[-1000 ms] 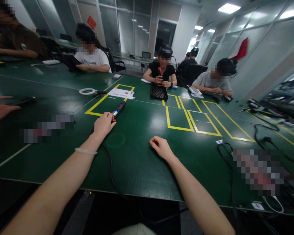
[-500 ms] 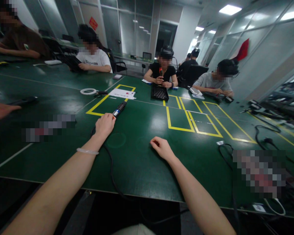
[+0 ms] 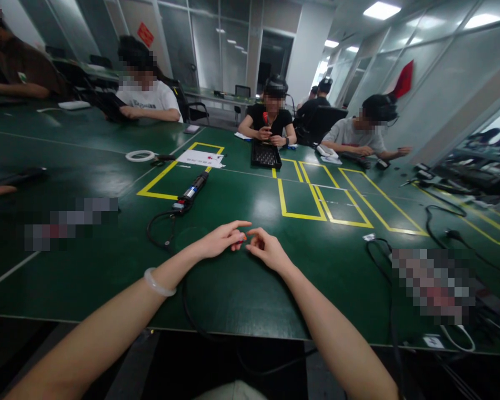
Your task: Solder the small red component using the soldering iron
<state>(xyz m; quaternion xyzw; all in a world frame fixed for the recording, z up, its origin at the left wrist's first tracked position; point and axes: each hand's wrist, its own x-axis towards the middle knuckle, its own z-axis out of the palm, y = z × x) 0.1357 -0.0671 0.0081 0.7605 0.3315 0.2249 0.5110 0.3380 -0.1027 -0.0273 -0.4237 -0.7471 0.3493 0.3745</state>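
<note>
A small red-and-orange piece is held near the middle of the frame, pinched by the left hand between thumb and bent fingers, with the index finger stretched out above it. The right hand is curled just beside it; a narrow gap is left between thumb and index finger. Whether anything is held inside that curl, or whether the piece is touched by it, cannot be told. Both hands are held over the green table.

Most of the piece is hidden by fingers, but it is judged light, probably stiff and easily dropped; it is best gripped by its sides with the fingertips, one end being left free.

Left of centre, a black tool is laid on the table, untouched, by the lower right of the left-hand yellow tape outline. It is judged heavier and rigid, and best taken around the barrel, clear of the cord looped below its near end.
</note>
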